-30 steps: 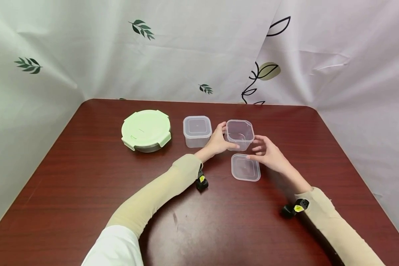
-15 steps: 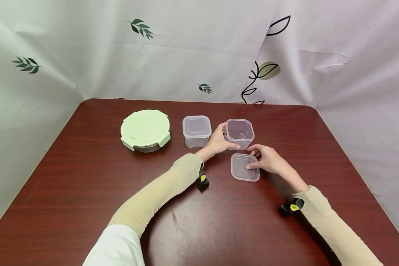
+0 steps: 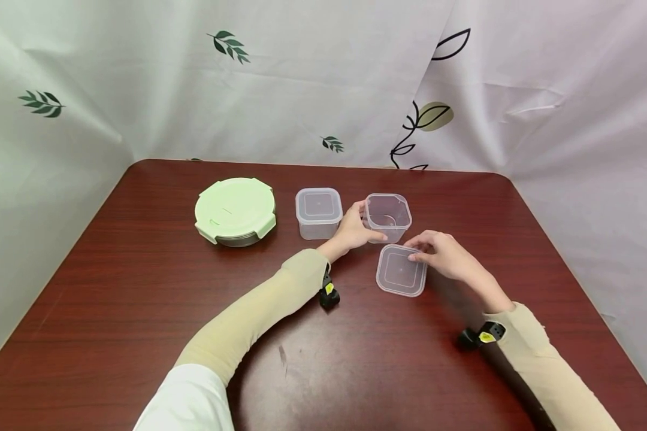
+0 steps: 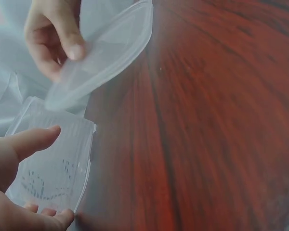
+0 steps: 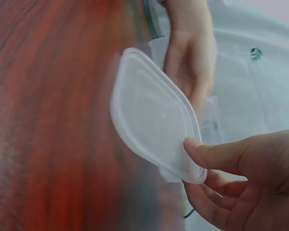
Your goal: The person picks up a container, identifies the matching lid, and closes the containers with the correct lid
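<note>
My left hand (image 3: 353,228) holds a clear square plastic container (image 3: 398,232) at its left side, thumb along the near wall and fingers behind. The container stands lidless on the table, its open top up. With thumb and fingers my right hand (image 3: 446,256) pinches a translucent square lid (image 3: 401,272) by its far right corner. In the left wrist view the lid (image 4: 111,53) is tilted and raised off the wood, close to the container (image 4: 53,159). The right wrist view shows the thumb on top of the lid (image 5: 151,110) and the other fingers beneath it.
A second clear container with its lid on (image 3: 319,214) stands just left of my left hand. Farther left sits a round container with a pale green clip lid (image 3: 236,209). A patterned white curtain (image 3: 280,90) hangs behind the brown wooden table (image 3: 323,371).
My right hand has moved from beside the container to the lid, pinched its corner and lifted it. The left hand has stayed on the container.
</note>
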Tool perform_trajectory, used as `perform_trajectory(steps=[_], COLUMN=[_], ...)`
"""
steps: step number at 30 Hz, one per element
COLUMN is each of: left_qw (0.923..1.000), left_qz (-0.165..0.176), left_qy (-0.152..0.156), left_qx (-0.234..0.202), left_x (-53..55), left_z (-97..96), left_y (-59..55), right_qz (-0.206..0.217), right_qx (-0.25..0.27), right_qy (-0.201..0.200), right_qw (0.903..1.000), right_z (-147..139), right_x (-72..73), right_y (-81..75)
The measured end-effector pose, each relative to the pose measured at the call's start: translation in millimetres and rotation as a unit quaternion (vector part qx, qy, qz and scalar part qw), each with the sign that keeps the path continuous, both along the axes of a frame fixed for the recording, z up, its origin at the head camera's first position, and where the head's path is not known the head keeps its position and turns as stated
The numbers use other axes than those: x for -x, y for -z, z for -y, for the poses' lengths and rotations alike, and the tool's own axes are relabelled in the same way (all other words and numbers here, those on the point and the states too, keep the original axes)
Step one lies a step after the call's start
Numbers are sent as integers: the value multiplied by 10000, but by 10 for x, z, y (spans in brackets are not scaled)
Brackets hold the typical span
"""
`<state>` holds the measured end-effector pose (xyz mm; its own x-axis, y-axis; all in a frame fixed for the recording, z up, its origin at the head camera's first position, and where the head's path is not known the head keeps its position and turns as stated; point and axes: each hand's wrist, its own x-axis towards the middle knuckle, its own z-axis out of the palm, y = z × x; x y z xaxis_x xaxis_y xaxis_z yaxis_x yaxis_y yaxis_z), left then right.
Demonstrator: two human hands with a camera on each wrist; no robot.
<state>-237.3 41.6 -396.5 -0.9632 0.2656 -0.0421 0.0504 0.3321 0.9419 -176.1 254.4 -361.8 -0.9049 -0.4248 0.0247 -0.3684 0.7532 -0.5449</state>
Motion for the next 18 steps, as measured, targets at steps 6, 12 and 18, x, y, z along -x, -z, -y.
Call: perform_trajectory(steps=[6,12,18], left_qw=[9997,9997,9996], left_qz=[-33,-27,16], left_qy=[22,61,48], left_qx=[223,249,293], left_x=[9,21,32], left_z=[12,15,8], left_y=[16,20,35], right_qz=[-307,-1063,-2026], right_qx=[117,376,634], right_qy=[-113,-122,-94], right_qw=[9994,9935,9772], right_z=[20,73,135], right_x=[-64,-153,-212], right_y=[-155,-268,-378])
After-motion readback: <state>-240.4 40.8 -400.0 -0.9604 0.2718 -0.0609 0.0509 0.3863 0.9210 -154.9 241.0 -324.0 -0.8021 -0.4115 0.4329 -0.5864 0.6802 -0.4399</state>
